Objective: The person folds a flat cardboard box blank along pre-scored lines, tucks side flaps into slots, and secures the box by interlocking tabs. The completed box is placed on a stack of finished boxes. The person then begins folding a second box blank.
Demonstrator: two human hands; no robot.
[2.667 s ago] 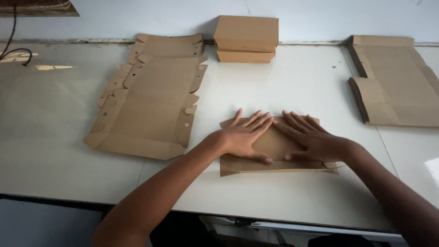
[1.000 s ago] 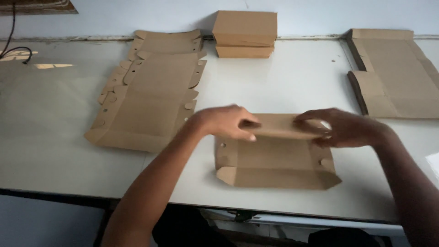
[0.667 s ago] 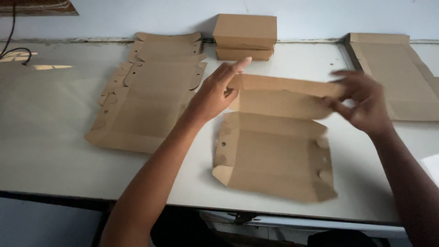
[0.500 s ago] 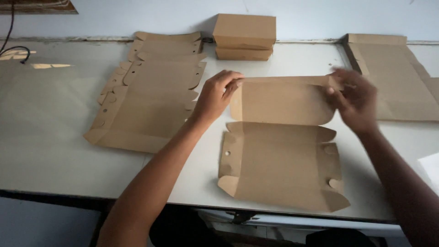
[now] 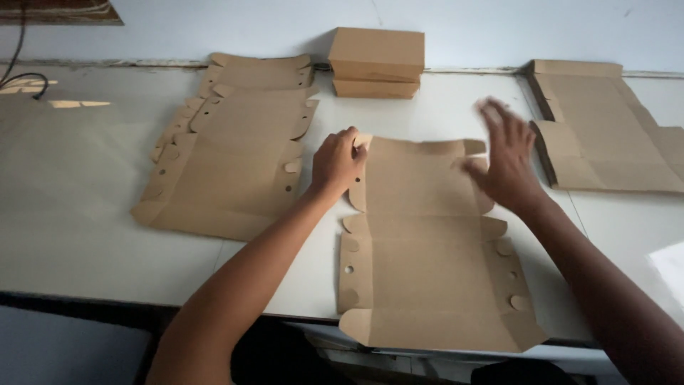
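Note:
A flat, unfolded brown cardboard box blank (image 5: 427, 242) lies on the white table (image 5: 85, 214) in front of me, its near edge over the table's front edge. My left hand (image 5: 338, 160) pinches the upper left corner tab of the blank. My right hand (image 5: 506, 160) hovers open and blurred over the blank's upper right part, fingers spread, holding nothing.
A stack of flat box blanks (image 5: 228, 150) lies to the left. Two folded cardboard boxes (image 5: 376, 63) are stacked at the back by the wall. More flat cardboard (image 5: 605, 128) lies at the right. A dark cable (image 5: 18, 71) runs at the far left.
The folded blank was opened out flat on the table. My right hand let go of its far right corner and lifted open; my left hand keeps the left corner.

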